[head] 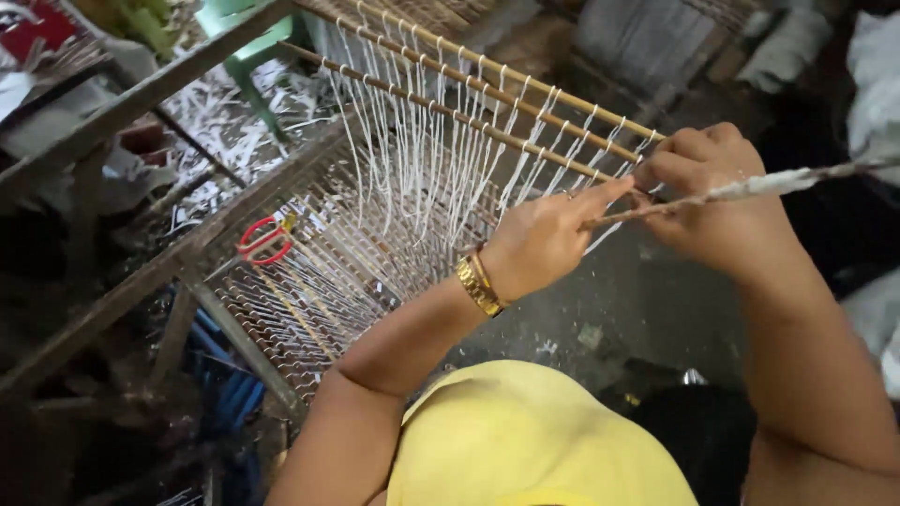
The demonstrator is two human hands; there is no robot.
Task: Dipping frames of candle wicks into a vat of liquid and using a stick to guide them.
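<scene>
Two hands work white strings on thin wooden sticks.

Red scissors [265, 240] lie on the wire rack [309, 290], left. The left hand [544, 239] pinches a string [609, 225] at the sticks [487, 94]; the right hand [717, 192] is curled around a string-wrapped stick [750, 189]. Best to keep each string tight and evenly apart. White scraps [225, 112] litter the dim, messy room.

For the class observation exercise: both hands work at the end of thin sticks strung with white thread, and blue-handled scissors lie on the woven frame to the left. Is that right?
Not quite. The head view shows the scissors have red handles, not blue. The rest holds: the left hand and right hand work at the sticks strung with white thread, and the scissors lie on the woven frame.
</scene>
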